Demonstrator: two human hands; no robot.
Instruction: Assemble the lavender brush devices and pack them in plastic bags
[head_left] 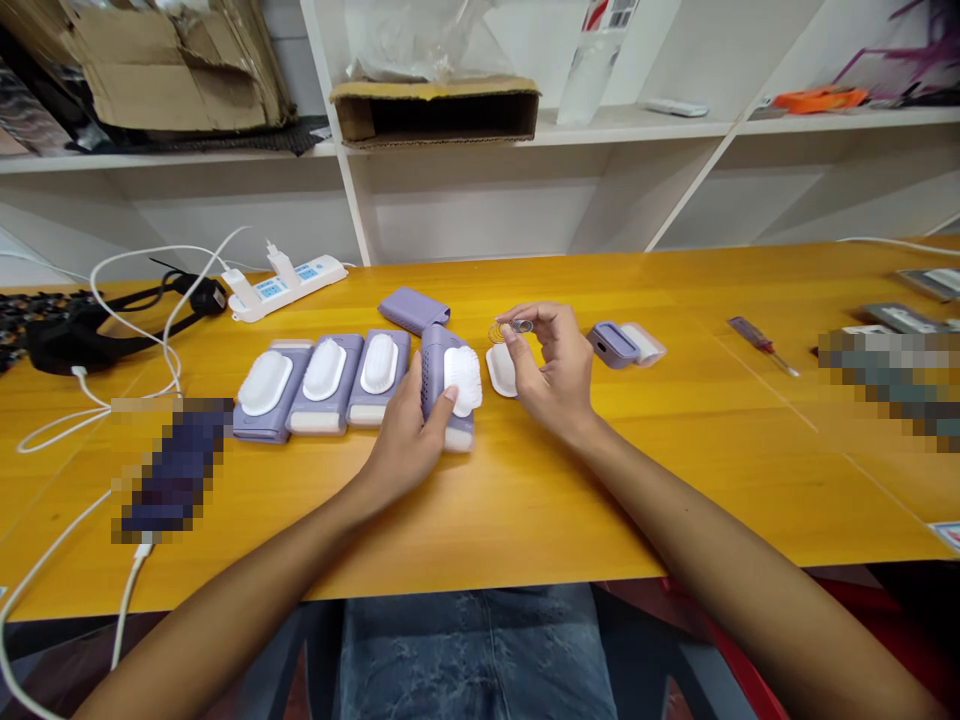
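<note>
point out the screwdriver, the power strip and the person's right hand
screwdriver [750, 333], head view, on its handle
power strip [289, 287], head view, on its white casing
right hand [551, 368], head view, on its back

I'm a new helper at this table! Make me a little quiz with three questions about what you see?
1. What does the left hand hold?
2. True or false: the screwdriver lies to the right of the right hand.
3. How many lilac cases with white oval tops lie side by side, left of the left hand?

Key:
1. A lilac case with white bristles
2. True
3. Three
</note>
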